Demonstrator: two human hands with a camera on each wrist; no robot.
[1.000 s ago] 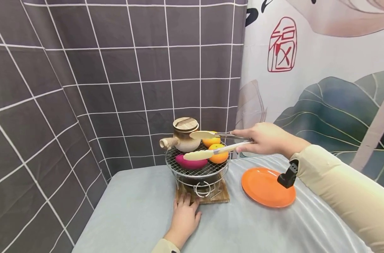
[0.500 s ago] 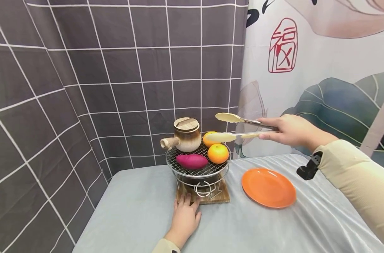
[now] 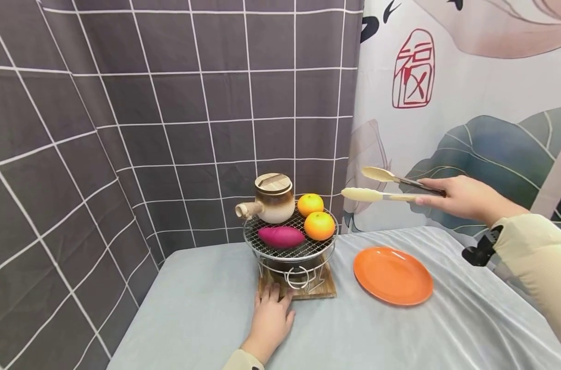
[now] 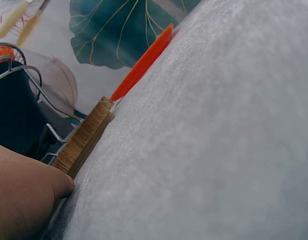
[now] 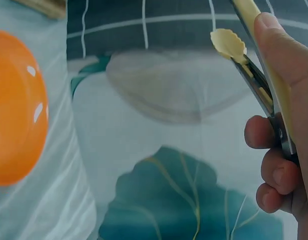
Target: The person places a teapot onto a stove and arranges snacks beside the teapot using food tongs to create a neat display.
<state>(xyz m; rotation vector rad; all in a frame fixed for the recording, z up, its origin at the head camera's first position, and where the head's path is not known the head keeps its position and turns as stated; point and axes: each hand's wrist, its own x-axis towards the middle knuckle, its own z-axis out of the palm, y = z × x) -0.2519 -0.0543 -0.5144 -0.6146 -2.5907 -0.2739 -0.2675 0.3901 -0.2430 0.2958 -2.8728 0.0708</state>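
Note:
My right hand (image 3: 465, 198) grips a pair of tongs (image 3: 405, 195) with cream tips, held in the air above and behind the orange plate (image 3: 393, 276). The tong tips stand apart with nothing between them. My left hand (image 3: 269, 321) rests with straight fingers at the front edge of the wooden board (image 3: 324, 288) under the grill. On the wire grill (image 3: 308, 250) lie a purple sweet potato (image 3: 281, 237) and two oranges, the near orange (image 3: 319, 226) and the far orange (image 3: 310, 204). A lidded clay pot (image 3: 276, 203) with a side handle stands at the back left of the rack.
A pale blue cloth (image 3: 192, 308) covers the table. Behind it hangs a dark curtain (image 3: 225, 103) with white grid lines. To the right is a white curtain (image 3: 382, 123) with leaf prints, close behind the tongs.
My right hand has drawn the tongs away from over the grill, to the right and slightly up. The sweet potato and oranges stay on the rack. My left hand has not moved.

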